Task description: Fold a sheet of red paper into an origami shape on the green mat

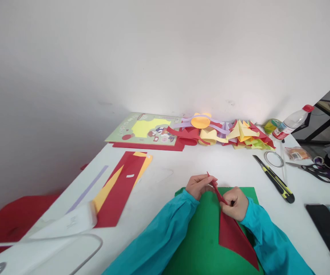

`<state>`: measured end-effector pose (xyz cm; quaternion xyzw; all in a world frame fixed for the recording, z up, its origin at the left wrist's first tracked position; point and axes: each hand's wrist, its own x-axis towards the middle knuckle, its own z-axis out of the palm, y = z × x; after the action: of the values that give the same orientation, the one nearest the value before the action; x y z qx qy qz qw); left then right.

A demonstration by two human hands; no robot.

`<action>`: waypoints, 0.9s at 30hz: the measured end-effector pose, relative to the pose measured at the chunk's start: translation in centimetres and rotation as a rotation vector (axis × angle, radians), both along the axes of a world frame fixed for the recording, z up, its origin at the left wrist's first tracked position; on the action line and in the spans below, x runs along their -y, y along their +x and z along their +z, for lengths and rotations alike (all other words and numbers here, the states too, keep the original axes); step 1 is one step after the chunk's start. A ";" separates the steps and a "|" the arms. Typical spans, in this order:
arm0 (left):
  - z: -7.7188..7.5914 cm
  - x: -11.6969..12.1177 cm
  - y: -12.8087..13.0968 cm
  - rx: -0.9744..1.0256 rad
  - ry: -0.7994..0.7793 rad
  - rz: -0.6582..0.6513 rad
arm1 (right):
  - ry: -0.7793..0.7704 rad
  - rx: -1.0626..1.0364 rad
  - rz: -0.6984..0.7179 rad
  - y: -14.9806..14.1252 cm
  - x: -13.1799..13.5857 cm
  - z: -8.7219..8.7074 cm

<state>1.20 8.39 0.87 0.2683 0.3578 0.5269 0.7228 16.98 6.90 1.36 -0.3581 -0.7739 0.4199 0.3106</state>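
A: What do the fingers hold?

B: The left hand (198, 186) has its thumb and fingertips closed on the narrow upper end of the red paper (235, 235). The right hand (236, 203) is curled tight, thumb pressed down, gripping the same piece lower along its folded edge.

A: Where does that paper lie?

B: In front of the person, over the green sheet (199, 244); its wide end slants down between the forearms, pointing right.

A: And around the hands?

B: Both wrists are covered by blue sleeves (159, 229). To the right, on the white table (165, 175), lie a box cutter (274, 178), a pair of scissors (315, 169) and a bottle (292, 124), tilted in view. To the left lie a red strip (121, 194) and a thin purple strip (89, 187).

A: Farthest back?

B: Along the wall, a printed pad (119, 131) beside folded paper shapes (242, 131).
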 end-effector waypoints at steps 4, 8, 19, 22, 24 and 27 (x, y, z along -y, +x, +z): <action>0.1 -0.2 -0.1 0.017 -0.002 0.058 | -0.110 -0.053 0.050 0.3 -0.2 0.3; 0.0 -0.4 -0.3 0.052 -0.018 0.122 | -0.367 -0.107 0.085 0.3 -0.3 0.7; 0.3 -0.6 -0.8 0.104 0.001 0.188 | -0.437 -0.115 0.083 0.2 -0.4 0.6; 0.5 -0.6 -0.9 0.110 0.001 0.176 | -0.437 -0.120 0.080 0.2 -0.5 0.6; 0.5 -0.7 -1.0 0.114 0.001 0.166 | -0.444 -0.115 0.083 0.2 -0.5 0.6; 0.5 -0.7 -1.1 0.118 -0.001 0.153 | -0.449 -0.108 0.081 0.2 -0.6 0.6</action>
<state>0.11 9.08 1.39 0.2084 0.3340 0.5953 0.7005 17.18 7.48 1.94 -0.3639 -0.6571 0.6121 0.2472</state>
